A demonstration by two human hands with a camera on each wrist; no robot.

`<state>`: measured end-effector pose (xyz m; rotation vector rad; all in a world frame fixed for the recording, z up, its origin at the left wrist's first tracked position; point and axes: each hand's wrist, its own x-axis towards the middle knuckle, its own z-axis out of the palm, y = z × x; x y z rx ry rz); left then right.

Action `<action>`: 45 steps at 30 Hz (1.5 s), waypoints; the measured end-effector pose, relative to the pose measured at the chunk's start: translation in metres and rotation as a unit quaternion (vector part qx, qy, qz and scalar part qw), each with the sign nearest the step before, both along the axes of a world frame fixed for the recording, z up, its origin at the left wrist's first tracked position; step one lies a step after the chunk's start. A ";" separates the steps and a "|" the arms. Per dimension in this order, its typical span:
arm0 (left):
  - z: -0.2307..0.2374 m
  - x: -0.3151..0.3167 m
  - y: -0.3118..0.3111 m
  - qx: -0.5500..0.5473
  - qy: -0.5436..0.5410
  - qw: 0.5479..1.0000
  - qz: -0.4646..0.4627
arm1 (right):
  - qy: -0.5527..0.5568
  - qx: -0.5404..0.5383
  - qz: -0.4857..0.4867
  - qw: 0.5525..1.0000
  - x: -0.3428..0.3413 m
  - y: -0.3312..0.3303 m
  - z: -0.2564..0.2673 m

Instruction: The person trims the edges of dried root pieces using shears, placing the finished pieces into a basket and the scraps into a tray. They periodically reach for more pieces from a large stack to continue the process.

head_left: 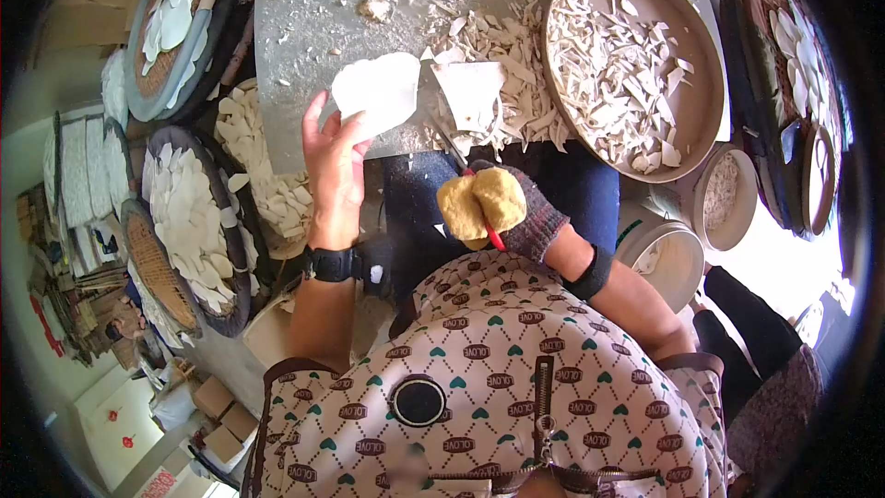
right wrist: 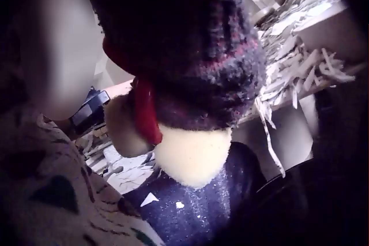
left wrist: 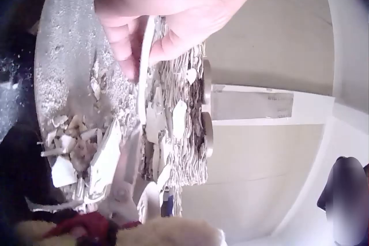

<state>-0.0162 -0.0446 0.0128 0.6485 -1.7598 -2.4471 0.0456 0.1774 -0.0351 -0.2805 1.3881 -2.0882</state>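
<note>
A thin white piece (head_left: 376, 92) with a rounded outline is pinched between thumb and fingers of the bare left hand (head_left: 334, 161); in the left wrist view the piece (left wrist: 145, 73) shows edge-on below the left hand (left wrist: 167, 4). The gloved right hand (head_left: 530, 217) grips red-handled scissors (head_left: 446, 140) wrapped with yellow foam (head_left: 481, 201). In the left wrist view the scissor blades (left wrist: 128, 168) meet or nearly meet the piece's lower edge. The right wrist view shows the glove (right wrist: 190, 67) around the red handle (right wrist: 147, 113).
Scraps (head_left: 516, 46) and another white piece (head_left: 472, 92) lie on the grey table (head_left: 304, 37). A round tray (head_left: 705, 111) of offcuts stands right. Buckets (head_left: 678, 263) are below it; baskets of white pieces (head_left: 189, 221) stand left. Another person's legs (head_left: 756, 323) show at the right.
</note>
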 end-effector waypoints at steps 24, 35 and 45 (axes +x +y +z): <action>0.013 0.023 0.020 -0.074 -0.002 0.989 -0.130 | 0.187 0.087 -0.045 0.978 -0.015 -0.003 0.001; -0.003 0.013 0.021 -0.030 0.020 0.998 0.056 | -0.184 -0.275 -0.022 0.943 -0.007 -0.010 -0.008; 0.004 0.003 0.033 -0.046 0.014 0.998 -0.051 | -0.164 -0.166 -0.044 0.971 0.004 -0.012 -0.018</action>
